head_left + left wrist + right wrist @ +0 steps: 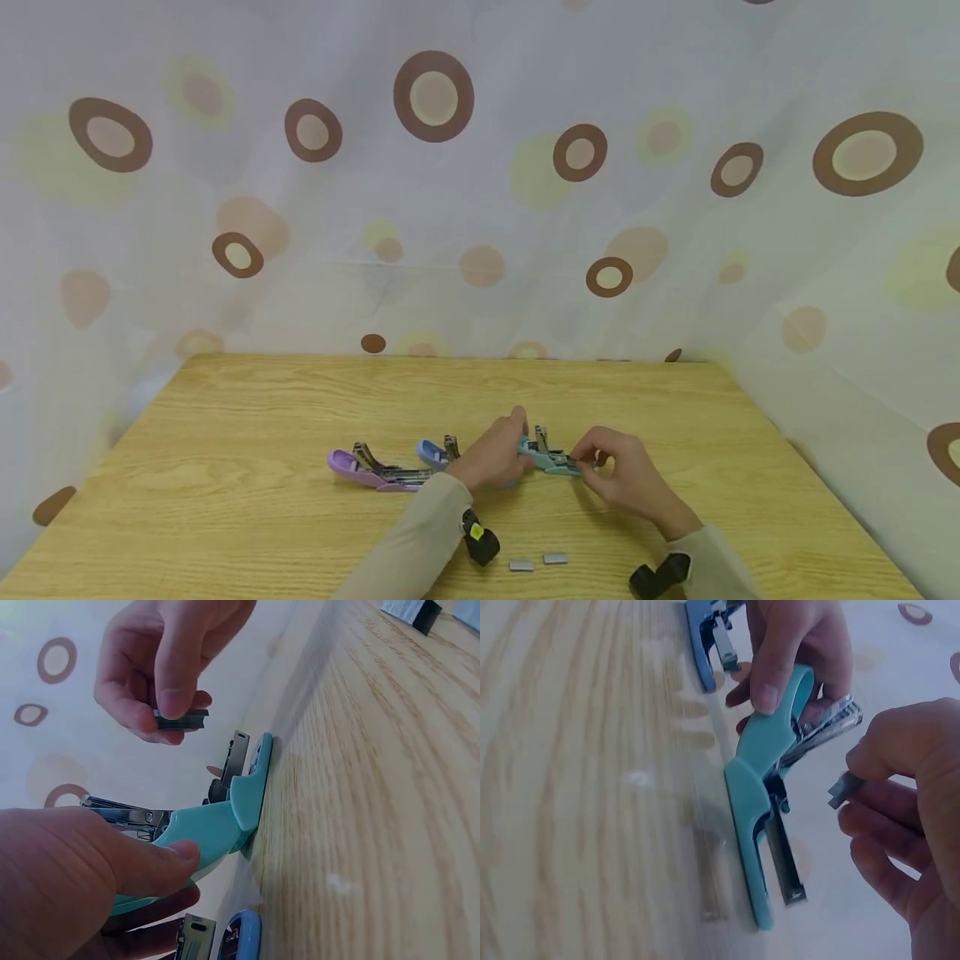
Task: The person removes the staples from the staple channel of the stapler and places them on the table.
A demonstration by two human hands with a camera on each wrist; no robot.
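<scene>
My left hand (491,454) grips a teal stapler (202,825) by its handle end, thumb along its side. The stapler is opened up: its metal magazine (784,859) stands exposed above the base, and a metal part tilts up from the handle. Between thumb and fingers, my right hand (626,471) pinches a short strip of staples (184,719). In the right wrist view the strip is beside the stapler, apart from the magazine.
A purple stapler (356,473), also opened, lies to the left on the wooden table (262,417). Behind my left hand is a blue stapler (431,452), partly hidden. Two grey staple strips (555,558) lie near the front edge. A patterned curtain (480,208) hangs behind.
</scene>
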